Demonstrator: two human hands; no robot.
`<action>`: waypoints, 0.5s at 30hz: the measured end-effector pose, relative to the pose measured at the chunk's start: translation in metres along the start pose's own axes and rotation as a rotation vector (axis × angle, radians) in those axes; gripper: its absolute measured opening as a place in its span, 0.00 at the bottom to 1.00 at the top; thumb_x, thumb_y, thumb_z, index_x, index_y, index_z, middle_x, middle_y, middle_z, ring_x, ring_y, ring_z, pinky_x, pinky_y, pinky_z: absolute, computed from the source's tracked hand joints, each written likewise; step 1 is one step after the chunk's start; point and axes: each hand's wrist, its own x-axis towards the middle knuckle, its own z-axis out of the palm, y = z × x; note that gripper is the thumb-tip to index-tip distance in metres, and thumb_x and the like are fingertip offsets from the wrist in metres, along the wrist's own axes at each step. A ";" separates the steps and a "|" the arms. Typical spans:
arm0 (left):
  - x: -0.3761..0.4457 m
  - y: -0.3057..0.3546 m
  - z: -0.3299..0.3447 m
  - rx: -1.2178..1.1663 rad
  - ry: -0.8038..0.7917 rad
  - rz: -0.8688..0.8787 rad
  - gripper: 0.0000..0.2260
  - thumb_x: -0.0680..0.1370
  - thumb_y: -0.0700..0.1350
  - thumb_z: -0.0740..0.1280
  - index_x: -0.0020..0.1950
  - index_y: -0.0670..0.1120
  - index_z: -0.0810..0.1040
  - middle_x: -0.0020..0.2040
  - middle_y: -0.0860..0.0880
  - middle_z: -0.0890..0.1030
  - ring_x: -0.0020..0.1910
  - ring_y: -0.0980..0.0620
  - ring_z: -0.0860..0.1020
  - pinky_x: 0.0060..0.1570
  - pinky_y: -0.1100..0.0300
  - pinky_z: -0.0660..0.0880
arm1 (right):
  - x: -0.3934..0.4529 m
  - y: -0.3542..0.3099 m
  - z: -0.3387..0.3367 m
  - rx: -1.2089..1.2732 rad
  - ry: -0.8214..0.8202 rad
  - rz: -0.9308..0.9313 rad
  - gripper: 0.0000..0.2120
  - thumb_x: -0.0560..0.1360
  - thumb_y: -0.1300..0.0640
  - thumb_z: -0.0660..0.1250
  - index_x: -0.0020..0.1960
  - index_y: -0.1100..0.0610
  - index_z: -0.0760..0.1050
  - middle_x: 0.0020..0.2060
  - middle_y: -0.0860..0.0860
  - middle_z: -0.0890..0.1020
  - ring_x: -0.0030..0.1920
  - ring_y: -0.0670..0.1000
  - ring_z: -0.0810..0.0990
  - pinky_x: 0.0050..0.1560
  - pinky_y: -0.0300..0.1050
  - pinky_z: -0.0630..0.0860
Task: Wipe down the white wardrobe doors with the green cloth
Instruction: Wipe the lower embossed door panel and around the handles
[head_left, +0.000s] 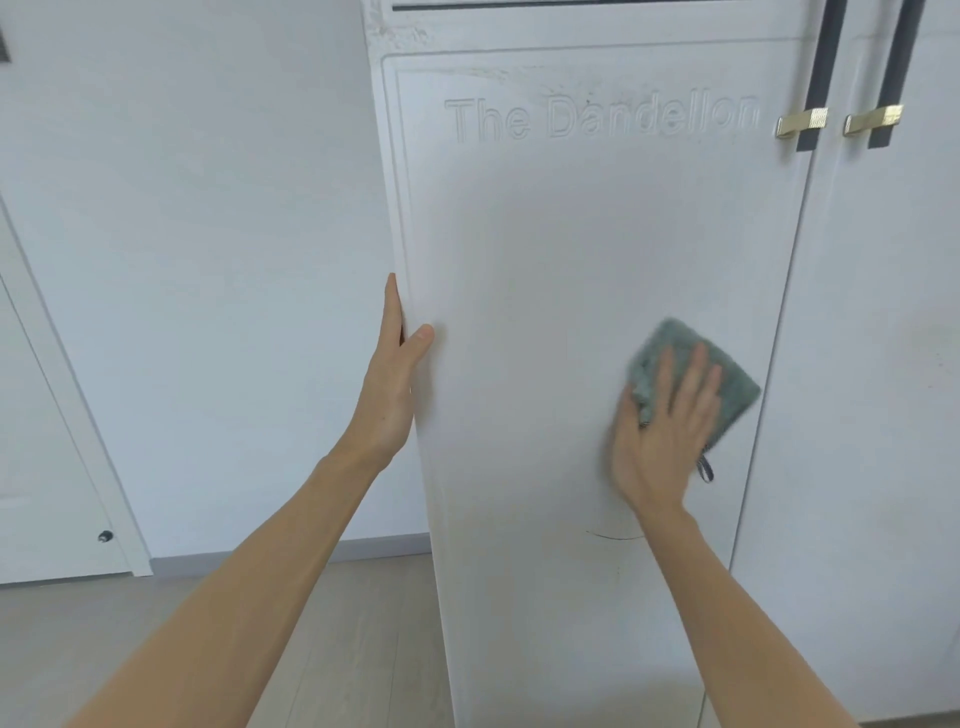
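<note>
White wall and pale floor lie left of the wardrobe door. Left hand grips its edge; right hand, fingers straight, presses the green cloth against it.

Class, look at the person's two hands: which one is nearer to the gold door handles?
Right. The right hand presses the green cloth below and slightly left of the gold handles; the left hand grips the door's far left edge.

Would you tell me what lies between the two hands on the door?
Head view: only bare white door panel between left hand and right hand.
</note>
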 end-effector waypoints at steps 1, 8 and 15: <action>-0.003 -0.003 -0.001 0.008 -0.006 -0.005 0.31 0.88 0.51 0.59 0.86 0.56 0.45 0.82 0.68 0.55 0.70 0.81 0.61 0.61 0.82 0.64 | -0.001 0.001 -0.002 0.053 0.031 0.113 0.29 0.84 0.43 0.48 0.82 0.41 0.41 0.83 0.46 0.42 0.82 0.52 0.39 0.81 0.54 0.38; -0.013 -0.006 -0.004 0.062 -0.031 -0.029 0.32 0.86 0.54 0.59 0.86 0.56 0.46 0.84 0.66 0.54 0.79 0.72 0.56 0.73 0.74 0.60 | -0.035 -0.106 0.040 0.104 0.139 0.205 0.31 0.84 0.45 0.51 0.84 0.54 0.50 0.83 0.59 0.50 0.82 0.64 0.47 0.81 0.62 0.45; -0.015 -0.004 -0.006 0.115 -0.045 -0.060 0.30 0.89 0.49 0.56 0.86 0.57 0.44 0.84 0.67 0.52 0.75 0.77 0.56 0.71 0.76 0.58 | -0.086 -0.099 0.056 -0.065 -0.218 -0.671 0.31 0.81 0.47 0.61 0.82 0.42 0.57 0.83 0.44 0.51 0.83 0.51 0.48 0.81 0.50 0.44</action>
